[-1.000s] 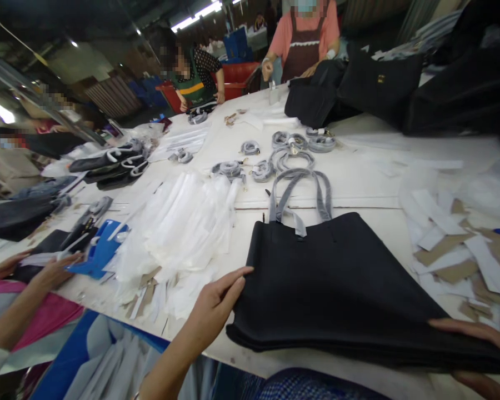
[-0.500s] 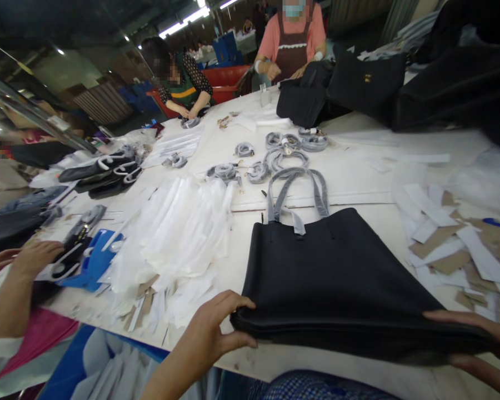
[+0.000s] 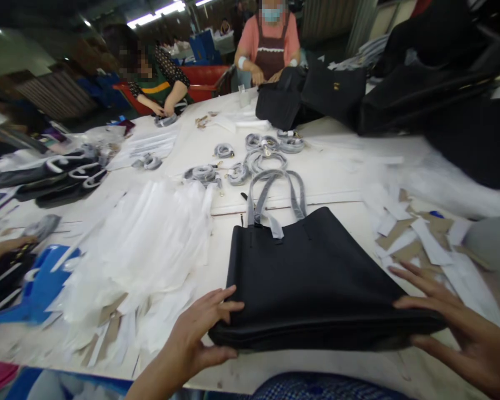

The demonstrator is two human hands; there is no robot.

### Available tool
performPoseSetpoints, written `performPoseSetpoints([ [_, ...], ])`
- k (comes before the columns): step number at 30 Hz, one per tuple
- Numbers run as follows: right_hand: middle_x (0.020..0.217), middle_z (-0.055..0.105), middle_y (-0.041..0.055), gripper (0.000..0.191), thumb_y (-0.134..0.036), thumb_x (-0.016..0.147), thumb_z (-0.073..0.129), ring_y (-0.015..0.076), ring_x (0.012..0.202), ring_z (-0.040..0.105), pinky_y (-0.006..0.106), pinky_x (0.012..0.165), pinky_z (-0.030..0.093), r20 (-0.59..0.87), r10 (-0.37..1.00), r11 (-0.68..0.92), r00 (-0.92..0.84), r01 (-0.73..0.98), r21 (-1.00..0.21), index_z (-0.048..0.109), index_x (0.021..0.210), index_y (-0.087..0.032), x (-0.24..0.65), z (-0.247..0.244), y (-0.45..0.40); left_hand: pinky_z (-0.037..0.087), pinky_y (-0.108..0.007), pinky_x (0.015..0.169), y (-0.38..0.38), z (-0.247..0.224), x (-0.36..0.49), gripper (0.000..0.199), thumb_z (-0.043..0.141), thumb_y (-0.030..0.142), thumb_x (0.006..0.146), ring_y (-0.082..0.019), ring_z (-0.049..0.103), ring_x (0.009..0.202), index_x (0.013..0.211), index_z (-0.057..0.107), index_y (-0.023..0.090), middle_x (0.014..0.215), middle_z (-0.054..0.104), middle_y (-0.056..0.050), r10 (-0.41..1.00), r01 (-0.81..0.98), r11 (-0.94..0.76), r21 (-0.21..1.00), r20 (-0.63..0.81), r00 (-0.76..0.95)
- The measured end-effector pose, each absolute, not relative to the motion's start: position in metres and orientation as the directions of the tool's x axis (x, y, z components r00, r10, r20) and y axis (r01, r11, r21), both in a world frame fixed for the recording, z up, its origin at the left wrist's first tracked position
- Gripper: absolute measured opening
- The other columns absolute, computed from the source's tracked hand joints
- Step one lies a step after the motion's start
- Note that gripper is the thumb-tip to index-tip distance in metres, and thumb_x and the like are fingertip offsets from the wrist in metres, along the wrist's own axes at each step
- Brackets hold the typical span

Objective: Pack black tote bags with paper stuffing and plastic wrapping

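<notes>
A black tote bag [image 3: 308,272] lies on the white table, its bottom edge toward me and its grey-wrapped handles [image 3: 262,194] pointing away. My left hand [image 3: 202,322] grips the bag's near left corner, thumb below and fingers on top. At the near right corner my right hand [image 3: 454,316] holds the bag between thumb and fingers, with its upper fingers spread. Coiled grey straps [image 3: 266,158] with metal clips lie just beyond the handles.
White plastic sleeves [image 3: 150,239] are heaped at left, beside a blue object [image 3: 45,283]. Paper scraps [image 3: 429,239] lie at right. Black bags [image 3: 333,89] are piled at the back right. Two people sit across the table; another person's hand [image 3: 8,250] is at far left.
The view has shifted right, so the bag and table items appear further left. My right hand's upper fingers have lifted and spread. My left hand's fingers reach further over the bag's corner.
</notes>
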State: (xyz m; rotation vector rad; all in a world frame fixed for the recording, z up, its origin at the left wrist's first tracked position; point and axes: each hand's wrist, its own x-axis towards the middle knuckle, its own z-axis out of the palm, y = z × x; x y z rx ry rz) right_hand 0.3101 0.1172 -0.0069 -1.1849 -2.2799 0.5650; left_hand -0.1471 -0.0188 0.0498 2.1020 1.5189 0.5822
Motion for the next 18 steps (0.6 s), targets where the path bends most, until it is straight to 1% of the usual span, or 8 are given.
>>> performPoseSetpoints([
  [2,0.132,0.063,0.0067,0.028,-0.054,0.086,0.063,0.0321,0.131,0.05,0.047,0.105,0.049,0.163,0.819,0.504,-0.55,0.554,-0.663,0.067,0.11,-0.04,0.307,-0.004,0.119,0.044,-0.04,0.11,-0.017,0.045,-0.152,0.034,0.072,0.049,0.082,-0.027,0.059,0.124,0.105,0.059,0.027,0.116,0.073,-0.005,0.947,0.754,-0.287,0.591,0.057,0.316],
  [4,0.13,0.064,0.0082,0.034,-0.054,0.087,0.062,0.0326,0.125,0.056,0.045,0.103,0.05,0.096,0.858,0.421,-0.504,0.583,-0.695,0.066,0.115,-0.035,0.302,-0.006,0.121,0.05,-0.037,0.103,-0.015,0.036,-0.154,0.037,0.071,0.051,0.082,-0.027,0.065,0.115,0.109,0.06,0.028,0.113,0.074,-0.004,0.969,0.776,-0.232,0.586,0.072,0.235],
  [7,0.112,0.071,0.0099,0.042,-0.061,0.087,0.056,0.0321,0.1,0.068,0.043,0.087,0.056,0.022,0.943,0.26,-0.332,0.694,-0.672,0.066,0.11,-0.028,0.286,-0.016,0.124,0.056,-0.029,0.073,-0.006,0.015,-0.148,0.032,0.06,0.052,0.089,-0.022,0.072,0.084,0.106,0.061,0.025,0.093,0.075,-0.002,0.999,0.791,0.041,0.611,-0.047,-0.015],
  [10,0.079,0.07,0.004,0.042,-0.064,0.09,0.047,0.0263,0.074,0.068,0.037,0.067,0.054,-0.06,0.977,0.125,-0.205,0.776,-0.618,0.064,0.091,-0.025,0.266,-0.025,0.131,0.047,-0.026,0.057,0.008,-0.008,-0.137,0.033,0.047,0.052,0.095,-0.018,0.063,0.059,0.096,0.061,0.022,0.064,0.063,0.003,0.949,0.768,0.308,0.561,-0.234,-0.209],
  [12,0.069,0.064,0.0004,0.044,-0.065,0.091,0.045,0.0238,0.063,0.065,0.034,0.059,0.05,-0.07,0.985,0.088,-0.158,0.806,-0.585,0.063,0.099,-0.026,0.256,-0.028,0.136,0.043,-0.026,0.057,0.015,-0.018,-0.132,0.036,0.044,0.054,0.095,-0.018,0.06,0.056,0.092,0.061,0.022,0.056,0.055,0.005,0.924,0.763,0.379,0.523,-0.26,-0.281],
  [15,0.06,0.057,-0.0038,0.051,-0.066,0.091,0.045,0.0211,0.051,0.061,0.032,0.051,0.044,-0.054,0.99,0.081,-0.133,0.827,-0.557,0.058,0.121,-0.027,0.249,-0.029,0.14,0.043,-0.026,0.059,0.016,-0.02,-0.13,0.036,0.044,0.054,0.094,-0.018,0.061,0.059,0.096,0.061,0.022,0.059,0.056,0.005,0.908,0.754,0.417,0.507,-0.267,-0.323],
  [17,0.064,0.061,-0.0027,0.051,-0.065,0.092,0.043,0.0209,0.052,0.062,0.031,0.05,0.044,-0.022,0.987,0.121,-0.158,0.832,-0.541,0.058,0.122,-0.028,0.25,-0.03,0.14,0.047,-0.028,0.06,0.013,-0.013,-0.126,0.036,0.045,0.052,0.095,-0.02,0.064,0.062,0.106,0.061,0.022,0.063,0.062,0.003,0.898,0.771,0.438,0.463,-0.261,-0.354],
  [18,0.069,0.064,-0.001,0.05,-0.065,0.092,0.042,0.0214,0.054,0.064,0.032,0.051,0.045,0.016,0.985,0.154,-0.172,0.834,-0.53,0.06,0.12,-0.028,0.251,-0.032,0.139,0.05,-0.03,0.064,0.012,-0.008,-0.122,0.037,0.046,0.05,0.095,-0.022,0.067,0.068,0.114,0.06,0.021,0.07,0.066,0.001,0.905,0.798,0.426,0.426,-0.211,-0.37],
])
